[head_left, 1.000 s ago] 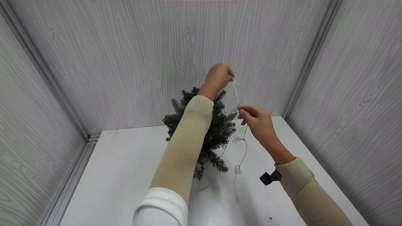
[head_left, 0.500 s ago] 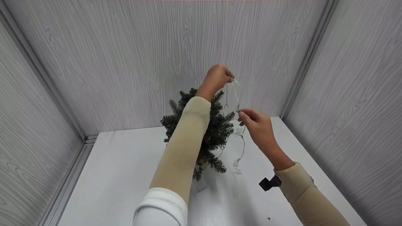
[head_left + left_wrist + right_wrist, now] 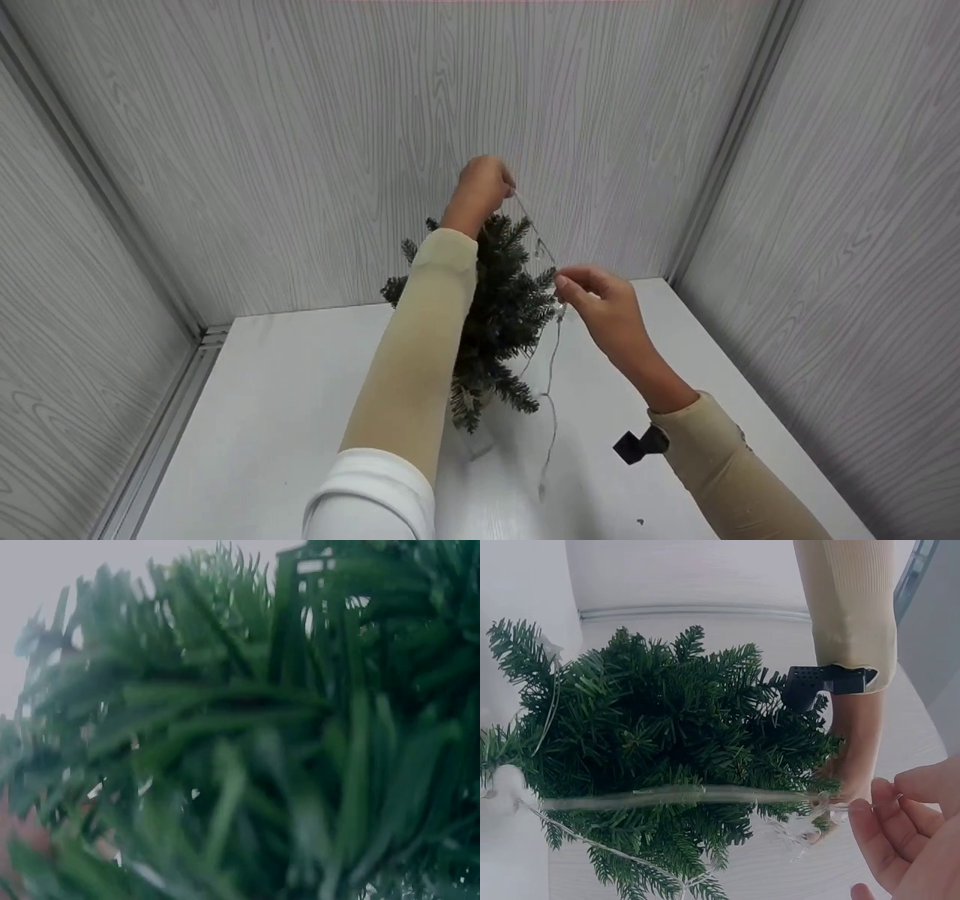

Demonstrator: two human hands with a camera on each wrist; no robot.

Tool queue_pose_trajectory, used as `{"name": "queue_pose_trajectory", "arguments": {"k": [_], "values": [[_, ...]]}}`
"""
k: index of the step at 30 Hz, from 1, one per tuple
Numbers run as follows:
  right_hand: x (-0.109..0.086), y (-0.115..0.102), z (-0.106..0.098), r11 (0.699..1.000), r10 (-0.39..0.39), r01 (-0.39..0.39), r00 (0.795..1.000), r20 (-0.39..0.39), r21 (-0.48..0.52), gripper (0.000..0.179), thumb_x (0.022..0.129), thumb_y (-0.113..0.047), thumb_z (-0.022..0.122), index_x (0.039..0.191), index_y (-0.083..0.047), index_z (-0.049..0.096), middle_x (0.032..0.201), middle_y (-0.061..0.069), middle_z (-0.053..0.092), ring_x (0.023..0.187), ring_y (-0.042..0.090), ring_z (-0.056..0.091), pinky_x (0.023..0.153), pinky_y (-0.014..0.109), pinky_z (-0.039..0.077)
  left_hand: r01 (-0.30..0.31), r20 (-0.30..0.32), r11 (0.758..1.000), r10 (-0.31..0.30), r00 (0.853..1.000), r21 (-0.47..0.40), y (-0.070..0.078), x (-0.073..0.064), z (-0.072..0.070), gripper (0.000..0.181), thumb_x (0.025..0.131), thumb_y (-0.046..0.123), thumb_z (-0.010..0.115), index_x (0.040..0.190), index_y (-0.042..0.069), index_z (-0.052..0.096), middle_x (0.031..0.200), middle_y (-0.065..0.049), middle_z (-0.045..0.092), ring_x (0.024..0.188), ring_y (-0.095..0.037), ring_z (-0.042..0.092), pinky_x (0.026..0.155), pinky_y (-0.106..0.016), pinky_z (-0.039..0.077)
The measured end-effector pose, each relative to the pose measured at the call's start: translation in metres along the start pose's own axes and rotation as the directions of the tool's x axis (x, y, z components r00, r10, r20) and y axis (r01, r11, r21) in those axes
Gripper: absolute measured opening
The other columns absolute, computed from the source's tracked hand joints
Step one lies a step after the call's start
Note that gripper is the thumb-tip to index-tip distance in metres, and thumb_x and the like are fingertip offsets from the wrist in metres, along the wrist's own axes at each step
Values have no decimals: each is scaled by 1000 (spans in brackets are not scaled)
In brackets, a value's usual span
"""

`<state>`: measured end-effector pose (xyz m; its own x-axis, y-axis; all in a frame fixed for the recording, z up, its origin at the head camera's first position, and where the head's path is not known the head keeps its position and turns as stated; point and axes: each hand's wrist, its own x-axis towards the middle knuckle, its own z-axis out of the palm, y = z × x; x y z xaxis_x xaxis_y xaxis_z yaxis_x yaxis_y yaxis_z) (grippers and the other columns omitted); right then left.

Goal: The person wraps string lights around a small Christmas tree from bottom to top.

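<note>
A small artificial Christmas tree [image 3: 510, 307] stands on the white table, partly covered by the left forearm. Above its top, the left hand [image 3: 482, 184] pinches a thin clear string of lights [image 3: 553, 360]. The right hand [image 3: 604, 304] pinches the same string beside the right-hand branches, and a stretch runs slanting between both hands. Below the right fingers the string's tail hangs toward the table. In the right wrist view, a small clear ornament [image 3: 840, 814] sits at the right fingertips [image 3: 860, 811]. Blurred green needles [image 3: 247, 720] fill the left wrist view.
The white table [image 3: 300, 405] is bounded by grey wood-grain panels [image 3: 337, 112] at the back and sides. A tiny dark scrap [image 3: 640, 521] lies near the front right. A black wrist camera [image 3: 637, 445] juts from the right sleeve.
The left hand has moved left over the treetop, drawing the string into a slant. The right hand has shifted slightly left and down. The string's hanging tail now reaches lower and straighter.
</note>
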<state>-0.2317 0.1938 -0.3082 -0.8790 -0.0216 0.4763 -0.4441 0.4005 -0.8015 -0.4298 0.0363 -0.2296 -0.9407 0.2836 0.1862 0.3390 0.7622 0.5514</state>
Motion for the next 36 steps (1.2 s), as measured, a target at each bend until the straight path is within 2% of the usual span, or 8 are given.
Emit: {"name": "queue_pose_trajectory", "arguments": {"k": [5, 9, 14, 20, 26, 30, 33, 36], "values": [[0, 18, -1, 997, 28, -32, 998, 56, 75, 27, 95, -22, 62, 113, -2, 67, 100, 11, 66, 88, 27, 63, 77, 28, 52, 11, -86, 1000, -11, 996, 6, -10, -4, -13, 21, 97, 16, 59, 113, 13, 72, 119, -3, 66, 108, -18, 60, 86, -30, 50], [-4, 23, -4, 994, 24, -32, 997, 76, 105, 28, 93, -30, 64, 111, -10, 69, 99, 10, 65, 84, 23, 63, 75, 30, 51, -3, -145, 998, -7, 989, -67, -18, -7, -23, 21, 97, 18, 58, 111, 12, 73, 115, -3, 67, 103, -17, 61, 82, -30, 50], [-7, 22, -5, 994, 16, -26, 995, 97, 102, 26, 91, -34, 66, 109, -15, 70, 95, 11, 64, 75, 25, 62, 70, 31, 48, -15, -192, 988, -15, 981, -152, -29, -8, -34, 23, 98, 17, 57, 113, 10, 72, 117, -4, 67, 104, -17, 62, 83, -30, 50], [-7, 22, -2, 982, 81, -104, 986, 148, 155, 30, 90, -32, 68, 111, -11, 69, 99, 13, 65, 93, 32, 61, 87, 36, 49, -33, -242, 964, -33, 970, -266, -39, -10, -40, 23, 98, 14, 55, 113, 10, 72, 116, -4, 67, 101, -14, 62, 73, -27, 46], [-13, 25, 4, 927, 148, -210, 966, 211, 310, 37, 86, -29, 73, 114, -5, 65, 100, 19, 62, 96, 38, 61, 99, 37, 44, -54, -245, 935, -37, 969, -352, -48, -10, -41, 21, 97, 15, 57, 109, 9, 73, 111, -5, 69, 99, -12, 63, 69, -25, 43], [-21, 31, 15, 866, 189, -320, 921, 341, 385, 42, 88, -22, 70, 121, 2, 60, 98, 16, 62, 88, 34, 62, 103, 38, 39, -43, -222, 928, -43, 974, -370, -60, -13, -40, 21, 97, 17, 59, 109, 10, 73, 111, -6, 69, 100, -13, 63, 68, -26, 41], [-28, 33, 21, 833, 186, -359, 898, 398, 421, 39, 90, -19, 67, 119, 6, 59, 97, 12, 61, 82, 25, 59, 97, 39, 42, -36, -193, 920, -44, 980, -390, -67, -15, -38, 22, 97, 19, 59, 112, 10, 72, 114, -6, 68, 104, -13, 63, 76, -27, 46], [-35, 30, 20, 825, 166, -343, 907, 387, 450, 36, 92, -21, 65, 115, 6, 61, 95, 10, 60, 77, 21, 55, 83, 36, 48, -42, -183, 913, -37, 982, -406, -71, -18, -37, 23, 96, 20, 60, 113, 10, 72, 115, -6, 67, 106, -14, 62, 85, -29, 48]]}}
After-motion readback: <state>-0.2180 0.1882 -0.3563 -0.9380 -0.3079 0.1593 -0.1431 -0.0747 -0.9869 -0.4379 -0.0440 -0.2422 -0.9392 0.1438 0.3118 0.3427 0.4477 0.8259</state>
